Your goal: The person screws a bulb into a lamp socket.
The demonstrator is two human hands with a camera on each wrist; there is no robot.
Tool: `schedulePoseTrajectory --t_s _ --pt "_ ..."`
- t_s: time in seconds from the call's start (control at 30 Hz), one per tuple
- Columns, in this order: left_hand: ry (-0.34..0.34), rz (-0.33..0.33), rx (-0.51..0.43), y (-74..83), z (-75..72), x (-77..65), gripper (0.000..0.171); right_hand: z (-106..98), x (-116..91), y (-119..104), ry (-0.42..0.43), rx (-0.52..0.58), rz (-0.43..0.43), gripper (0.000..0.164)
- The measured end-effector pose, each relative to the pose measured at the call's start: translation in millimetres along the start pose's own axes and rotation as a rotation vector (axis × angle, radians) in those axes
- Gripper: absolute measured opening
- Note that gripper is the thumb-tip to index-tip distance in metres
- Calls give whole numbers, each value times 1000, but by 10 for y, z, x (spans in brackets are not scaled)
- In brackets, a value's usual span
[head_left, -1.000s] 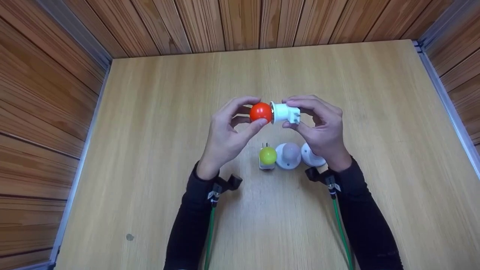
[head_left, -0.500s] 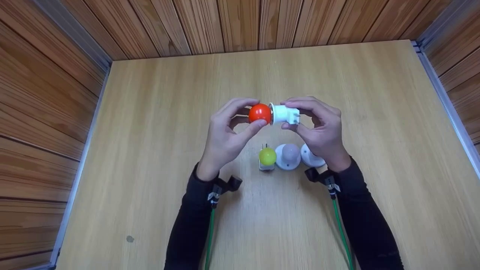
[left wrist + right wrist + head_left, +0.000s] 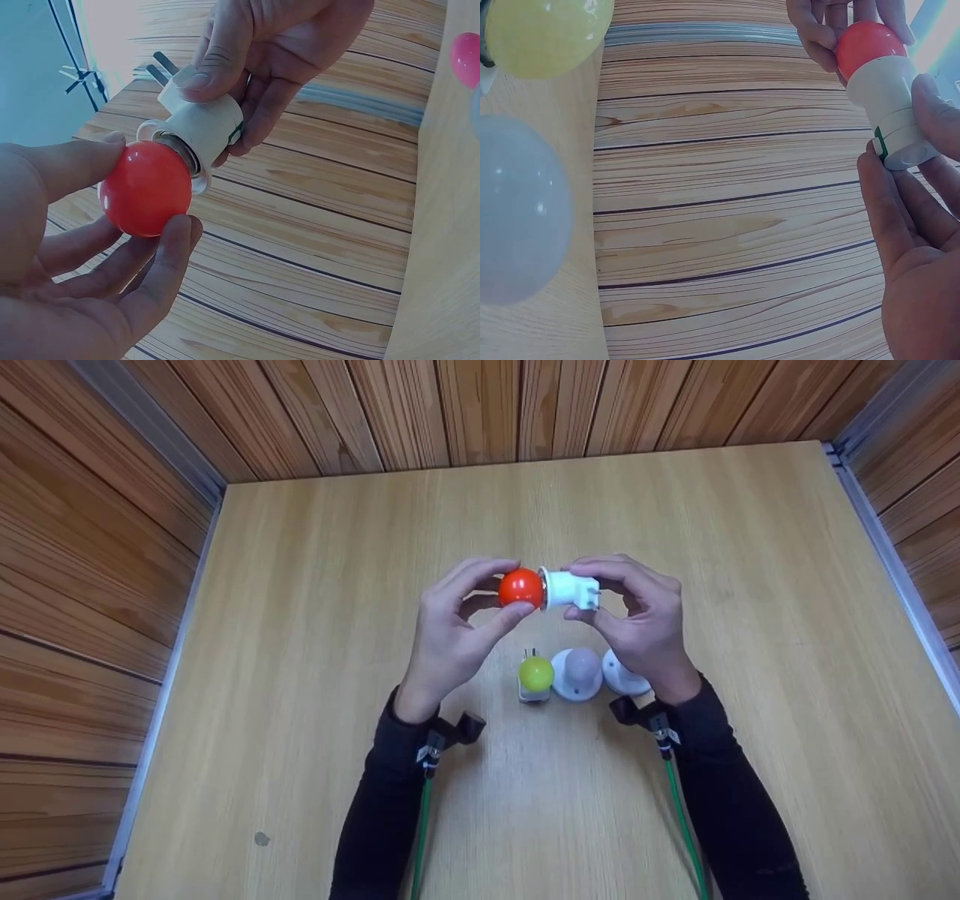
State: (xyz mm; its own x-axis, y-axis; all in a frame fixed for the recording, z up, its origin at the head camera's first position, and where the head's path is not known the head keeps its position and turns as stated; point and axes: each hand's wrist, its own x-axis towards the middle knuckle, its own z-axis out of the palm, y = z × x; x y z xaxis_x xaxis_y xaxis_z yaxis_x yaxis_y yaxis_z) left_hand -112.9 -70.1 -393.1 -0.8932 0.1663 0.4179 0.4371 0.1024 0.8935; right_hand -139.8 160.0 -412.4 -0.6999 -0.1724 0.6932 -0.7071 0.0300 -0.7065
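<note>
My left hand pinches a red light bulb between thumb and fingertips. Opposite it, my right hand holds a white plug-in lamp socket, its two prongs turned away from the bulb. Bulb and socket lie in one line above the table. In the left wrist view the bulb's metal screw base sits in the socket's mouth, with a strip of metal still showing. Seen from the right wrist, the red globe meets the socket's flared rim, and fingers and thumb grip the socket's far end.
Below the hands stand a yellow-green bulb in a plug-in socket and a whitish bulb on a round white base. Another round base is partly hidden by my right hand. A pinkish-red bulb shows in the left wrist view.
Both hands keep their grips on the red bulb and the socket, almost in place. Only a very slight shift of the view shows.
</note>
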Motion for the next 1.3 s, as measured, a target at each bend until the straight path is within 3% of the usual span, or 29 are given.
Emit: schedulePoseTrajectory --t_s 0.83,1.0,1.3 --pt "1 56 37 8 15 -3 45 -2 -9 14 -11 -31 13 37" --pt "20 48 62 -7 26 4 46 -3 7 8 -21 -77 17 37" --pt "96 25 125 -32 31 5 43 -10 29 -20 65 -182 -63 44"
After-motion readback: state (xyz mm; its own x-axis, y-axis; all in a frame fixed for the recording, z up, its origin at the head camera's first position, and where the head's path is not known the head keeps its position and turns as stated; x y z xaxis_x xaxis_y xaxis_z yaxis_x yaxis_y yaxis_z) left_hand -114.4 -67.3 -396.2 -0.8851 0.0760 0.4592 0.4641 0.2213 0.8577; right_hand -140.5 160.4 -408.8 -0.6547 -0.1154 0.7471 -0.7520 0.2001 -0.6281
